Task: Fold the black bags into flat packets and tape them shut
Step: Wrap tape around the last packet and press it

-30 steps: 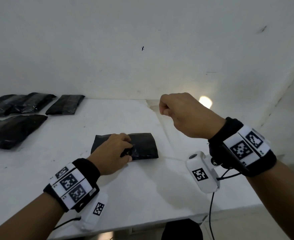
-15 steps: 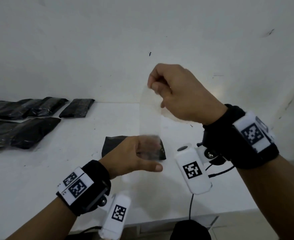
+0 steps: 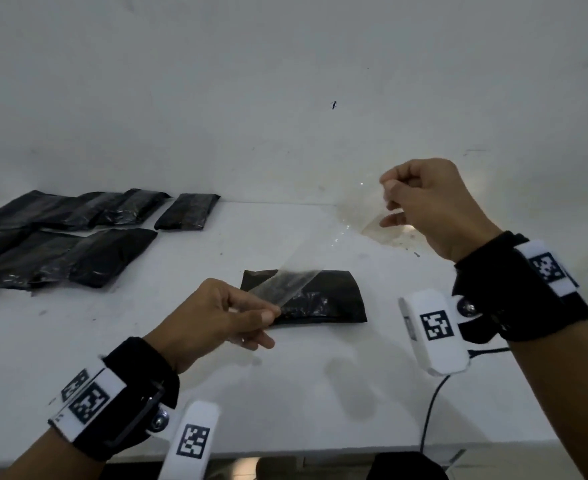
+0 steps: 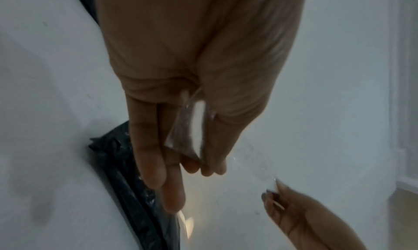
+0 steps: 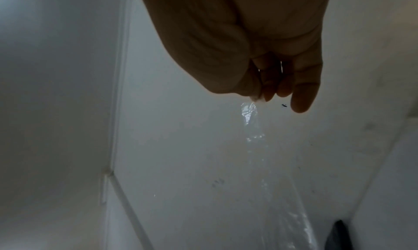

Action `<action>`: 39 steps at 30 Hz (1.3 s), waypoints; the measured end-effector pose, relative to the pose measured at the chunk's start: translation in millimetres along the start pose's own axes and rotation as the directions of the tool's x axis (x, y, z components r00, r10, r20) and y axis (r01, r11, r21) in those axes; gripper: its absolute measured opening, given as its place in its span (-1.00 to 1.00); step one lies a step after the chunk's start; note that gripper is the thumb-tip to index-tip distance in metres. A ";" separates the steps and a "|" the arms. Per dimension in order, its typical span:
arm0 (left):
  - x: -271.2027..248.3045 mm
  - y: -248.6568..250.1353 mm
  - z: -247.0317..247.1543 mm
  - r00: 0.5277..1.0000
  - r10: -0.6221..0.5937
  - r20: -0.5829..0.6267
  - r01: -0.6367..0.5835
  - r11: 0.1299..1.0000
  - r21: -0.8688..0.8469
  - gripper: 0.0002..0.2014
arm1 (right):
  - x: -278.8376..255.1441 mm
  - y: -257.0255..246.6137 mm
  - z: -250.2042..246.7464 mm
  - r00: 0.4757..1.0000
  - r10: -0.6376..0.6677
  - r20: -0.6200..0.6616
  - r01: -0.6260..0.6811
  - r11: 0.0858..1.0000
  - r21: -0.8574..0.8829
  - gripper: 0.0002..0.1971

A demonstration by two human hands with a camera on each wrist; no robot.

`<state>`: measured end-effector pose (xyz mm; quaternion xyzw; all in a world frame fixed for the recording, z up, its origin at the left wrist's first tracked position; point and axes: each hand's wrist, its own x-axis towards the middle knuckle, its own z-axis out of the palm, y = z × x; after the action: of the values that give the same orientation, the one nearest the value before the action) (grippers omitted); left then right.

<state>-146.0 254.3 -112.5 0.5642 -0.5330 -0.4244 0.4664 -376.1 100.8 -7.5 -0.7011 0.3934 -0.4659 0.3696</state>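
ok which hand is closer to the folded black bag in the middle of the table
Left. The left hand is just at the folded black bag's near-left edge, pinching one end of the clear tape strip. The right hand holds the other end, raised up and off to the bag's right.

Two bare forearms, no sleeves. Around the wrist behind the left hand (image 3: 216, 317), a wide black band (image 3: 136, 393) with a white strip and black-and-white square code marks. Under that wrist, a small white camera box (image 3: 192, 441) with one more code mark, fixed by a shiny silver screw (image 3: 159, 420). Behind the right hand (image 3: 434, 206), the same black band (image 3: 521, 289) with white code patches. Beside it, a white camera box (image 3: 432, 330), a silver screw (image 3: 468, 308), and a thin black cable (image 3: 431, 410) hanging down.
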 end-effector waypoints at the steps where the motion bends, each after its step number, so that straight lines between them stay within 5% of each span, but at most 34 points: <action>1: -1.5 -0.7 -5.6 1.000 -0.016 -0.007 0.016 1.000 -0.003 -0.86 | -1.2 6.9 -1.3 0.999 0.046 -0.008 -0.046 0.998 0.034 -0.86; 5: 0.9 -7.9 -25.4 0.996 -0.070 -0.050 0.066 0.995 -0.077 -0.76 | -10.1 37.2 -1.7 0.968 0.247 0.048 -0.251 0.961 0.117 -0.79; 8: 6.6 -19.2 -36.1 0.991 -0.118 -0.056 0.106 0.977 -0.183 -0.31 | -22.0 57.2 1.6 0.922 0.374 0.105 -0.387 0.905 0.177 -0.74; 14: 15.2 -35.1 -42.8 0.965 -0.227 -0.129 0.184 0.942 -0.282 -0.05 | -40.0 88.9 10.6 0.770 0.613 0.176 -0.627 0.675 0.389 -0.86; 16: 18.4 -38.2 -42.7 0.959 -0.252 -0.131 0.211 0.941 -0.264 -0.11 | -45.3 96.6 14.1 0.730 0.656 0.191 -0.671 0.637 0.380 -0.96; 20: 23.5 -44.9 -39.1 0.947 -0.270 -0.172 0.228 0.946 -0.231 -0.59 | -52.5 110.7 16.0 0.718 0.679 0.152 -0.695 0.692 0.195 -0.93; 28: 36.4 -46.3 -36.8 0.902 -0.322 -0.286 0.256 0.935 -0.244 -0.72 | -42.7 118.8 17.9 0.734 0.664 0.145 -0.679 0.722 0.132 -0.93; 34: 55.9 -39.6 -43.4 0.881 -0.423 -0.212 0.386 0.902 -0.195 -0.72 | -29.6 118.2 20.5 0.716 0.669 0.201 -0.695 0.711 0.110 -0.90; 39: 66.3 -34.8 -44.6 0.887 -0.424 -0.184 0.360 0.883 -0.300 -0.83 | -21.2 120.5 21.0 0.687 0.691 0.227 -0.726 0.671 0.154 -0.92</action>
<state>-90.5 191.3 -136.1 0.6431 -0.2857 -0.5034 0.5013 -386.6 72.7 -127.9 -0.4774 0.5489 -0.2741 0.6291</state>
